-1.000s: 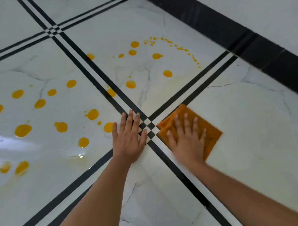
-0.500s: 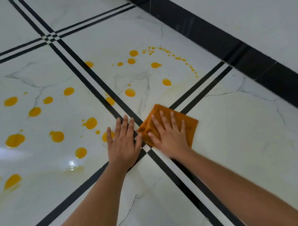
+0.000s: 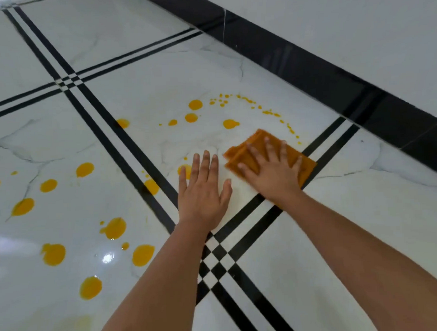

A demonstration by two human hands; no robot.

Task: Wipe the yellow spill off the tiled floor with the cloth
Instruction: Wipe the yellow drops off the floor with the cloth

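A person kneels or leans over a glossy white tiled floor (image 3: pixel 278 282), seen from a camera on their head. The landmark here is the checkered crossing (image 3: pixel 216 262) where black double lines in the floor meet, low in the middle of the view.

Just beyond that crossing, the left hand (image 3: pixel 202 190) lies flat on bare tile, fingers together and palm down. It holds nothing — it looks like a prop taking the body's weight.

Beyond the crossing and to its right, the right hand (image 3: pixel 272 172) presses flat on a folded orange cloth (image 3: pixel 257 141), fingers spread wide, likely to keep the whole pad in contact with the floor while wiping.

The yellow spill (image 3: pixel 195 104) is many separate drops. Some arc past the cloth on the crossing's far side; one sits touching the left hand's fingers; many more blobs (image 3: pixel 114 228) lie well to the crossing's left, untouched. Judging by this, most wiping is not yet done. A black skirting strip (image 3: pixel 333 69) runs far beyond.
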